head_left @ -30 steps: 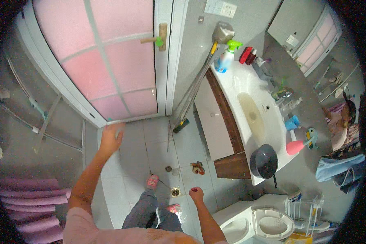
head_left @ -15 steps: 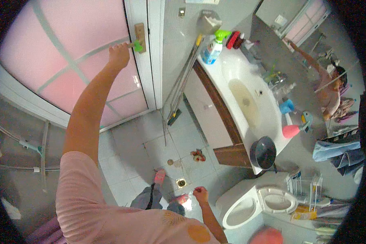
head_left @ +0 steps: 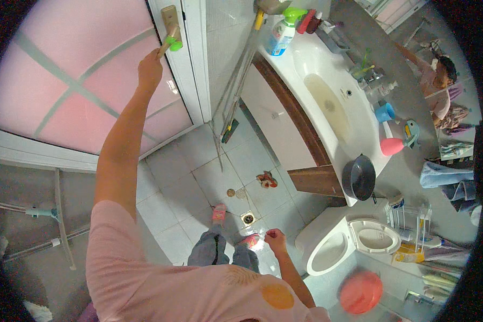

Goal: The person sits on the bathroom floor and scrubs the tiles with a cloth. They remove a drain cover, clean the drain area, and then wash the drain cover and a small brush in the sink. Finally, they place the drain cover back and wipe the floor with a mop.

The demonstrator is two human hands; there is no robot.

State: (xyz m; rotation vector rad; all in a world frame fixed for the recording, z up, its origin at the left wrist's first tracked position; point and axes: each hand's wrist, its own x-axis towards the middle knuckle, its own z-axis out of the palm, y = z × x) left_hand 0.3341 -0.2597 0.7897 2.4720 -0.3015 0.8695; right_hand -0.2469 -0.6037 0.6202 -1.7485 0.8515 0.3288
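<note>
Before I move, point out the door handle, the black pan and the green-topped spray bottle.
Door handle (head_left: 170, 24), head view: on its mounting plate.
Black pan (head_left: 358, 179), head view: on its bare inside.
Green-topped spray bottle (head_left: 280, 41), head view: on its body.

"What's in the left fingers (head_left: 150, 64)?"
"The end of a slim tan door lever (head_left: 161, 51), slanting down into them."
"Above them?"
"Its tan oblong backplate (head_left: 171, 22), a bright-green rounded piece (head_left: 174, 44) at the joint."
</note>
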